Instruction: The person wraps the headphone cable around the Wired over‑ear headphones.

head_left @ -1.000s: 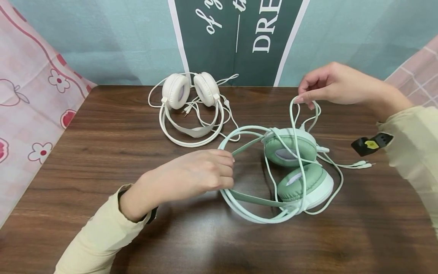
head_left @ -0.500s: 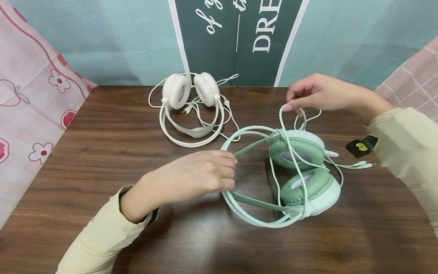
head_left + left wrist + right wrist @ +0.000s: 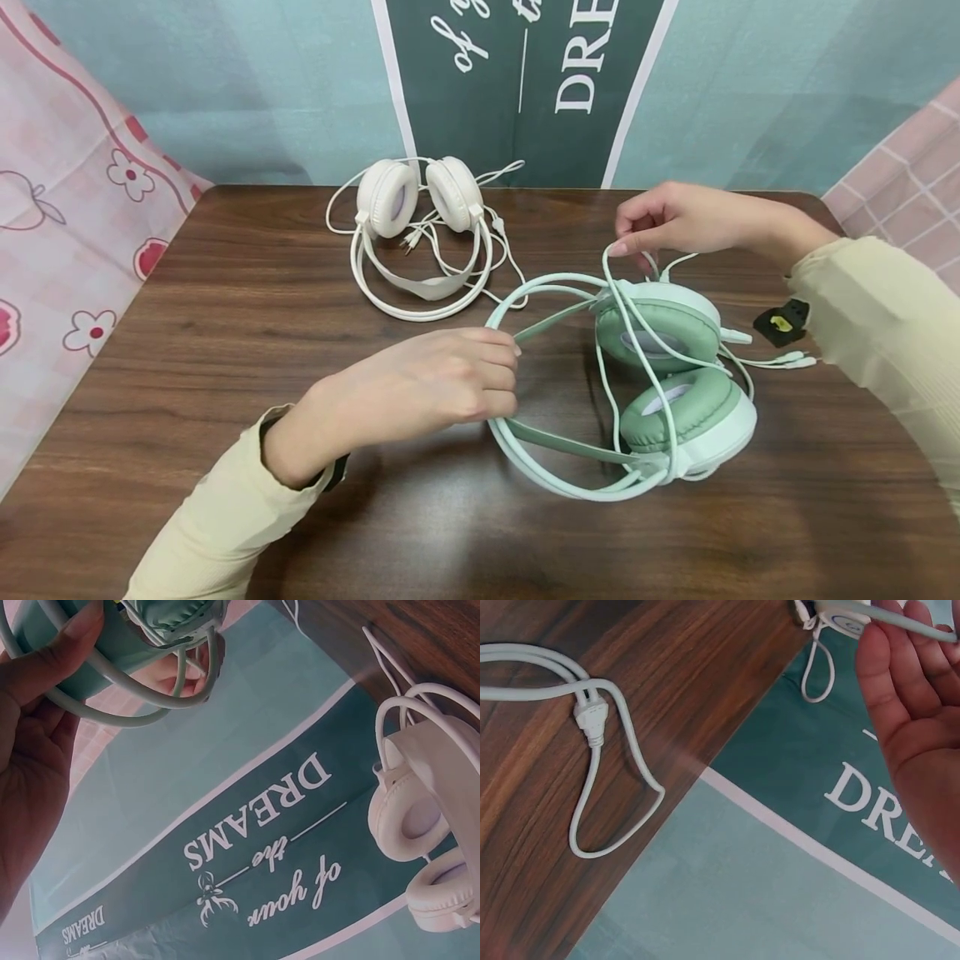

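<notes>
Pale green headphones [image 3: 678, 333] with darker green ear pads are tilted over the table, ear cups toward the right. My left hand [image 3: 427, 379] grips their headband at its top; the left wrist view shows the thumb lying over the band [image 3: 112, 671]. Between thumb and fingers, my right hand [image 3: 682, 221] pinches a loop of the pale green cable [image 3: 637, 333], just beyond the upper ear cup. That cable runs down across both ear cups. In the right wrist view, a cable splitter [image 3: 592, 720] and a loop lie on the wood. Part of the cable behind the cups is hidden.
White headphones [image 3: 420, 242] with their tangled cord lie at the back of the brown table [image 3: 187, 333]. Two plugs [image 3: 795, 360] of the green cable rest at the right. A printed cloth [image 3: 262, 100] hangs behind the table, and a pink cloth [image 3: 67, 208] is at the left.
My right hand has moved left and downward with the cable loop. The green ear cups have shifted slightly right. My left hand has stayed almost in place on the headband.
</notes>
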`<action>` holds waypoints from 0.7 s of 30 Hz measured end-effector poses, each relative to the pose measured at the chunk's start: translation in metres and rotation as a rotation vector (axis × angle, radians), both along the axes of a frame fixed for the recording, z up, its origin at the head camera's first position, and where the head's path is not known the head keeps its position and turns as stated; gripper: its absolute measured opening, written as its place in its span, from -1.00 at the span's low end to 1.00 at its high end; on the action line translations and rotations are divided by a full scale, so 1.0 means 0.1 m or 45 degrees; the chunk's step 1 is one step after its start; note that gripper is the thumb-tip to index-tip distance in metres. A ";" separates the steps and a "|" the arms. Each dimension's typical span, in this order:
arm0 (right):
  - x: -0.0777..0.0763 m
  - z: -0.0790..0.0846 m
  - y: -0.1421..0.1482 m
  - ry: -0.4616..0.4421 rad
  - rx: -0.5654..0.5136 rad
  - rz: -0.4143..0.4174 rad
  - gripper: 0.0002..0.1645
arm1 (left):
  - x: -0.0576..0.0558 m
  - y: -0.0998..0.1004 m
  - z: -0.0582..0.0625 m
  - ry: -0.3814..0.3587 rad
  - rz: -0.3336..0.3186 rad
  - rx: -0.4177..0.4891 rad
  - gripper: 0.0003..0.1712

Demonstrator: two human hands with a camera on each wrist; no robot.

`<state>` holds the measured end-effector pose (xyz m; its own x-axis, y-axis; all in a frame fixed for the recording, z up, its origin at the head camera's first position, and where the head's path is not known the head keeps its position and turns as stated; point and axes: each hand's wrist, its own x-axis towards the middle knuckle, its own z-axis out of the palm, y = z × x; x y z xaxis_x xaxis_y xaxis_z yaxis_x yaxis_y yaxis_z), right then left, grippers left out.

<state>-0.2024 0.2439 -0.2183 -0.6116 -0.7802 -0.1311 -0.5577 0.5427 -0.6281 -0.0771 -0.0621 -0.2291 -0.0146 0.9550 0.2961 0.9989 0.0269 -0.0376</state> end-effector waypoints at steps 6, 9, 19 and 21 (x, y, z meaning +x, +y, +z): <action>0.01 -0.06 0.10 -0.146 0.040 -0.019 -0.85 | 0.00 -0.04 0.01 0.004 0.007 0.019 -0.68; 0.01 -0.09 0.15 -0.185 0.023 -0.006 -0.88 | 0.00 -0.08 0.01 -0.024 0.000 0.044 -0.70; -0.01 -0.16 0.25 -0.215 -0.065 0.123 -0.89 | -0.01 -0.13 0.02 -0.061 0.005 0.087 -0.75; -0.01 -0.17 0.27 -0.226 -0.077 0.136 -0.86 | -0.01 -0.14 0.02 -0.063 0.009 0.095 -0.76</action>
<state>-0.2036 0.2708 -0.2353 -0.4962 -0.8493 -0.1801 -0.4881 0.4445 -0.7511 -0.0781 -0.0759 -0.2273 -0.0372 0.9301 0.3655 0.9993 0.0345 0.0139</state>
